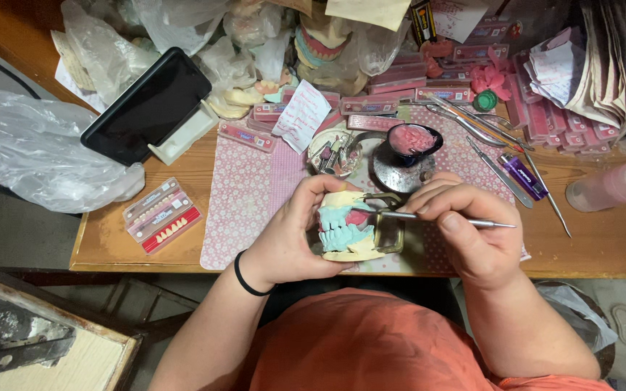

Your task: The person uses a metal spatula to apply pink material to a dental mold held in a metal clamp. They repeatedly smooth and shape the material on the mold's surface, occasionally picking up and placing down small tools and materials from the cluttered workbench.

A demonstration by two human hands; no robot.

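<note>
My left hand (pixel 293 235) grips a dental model (pixel 348 230) with cream plaster bases and turquoise teeth, mounted on a brass-coloured hinged frame (pixel 393 233). The model is held just above the table's front edge. My right hand (pixel 472 230) holds a thin metal carving tool (pixel 465 221) like a pen, its tip touching the pink wax between the upper and lower teeth. A black band circles my left wrist.
A black tablet (pixel 146 105) leans on a white stand at the back left. A tooth shade card (pixel 162 215) lies left. A black bowl of pink wax (pixel 412 140), metal tools (pixel 498 170), a purple lighter (pixel 523 177), a pink bottle (pixel 614 186), tooth boxes and plastic bags crowd the wooden table (pixel 603 242).
</note>
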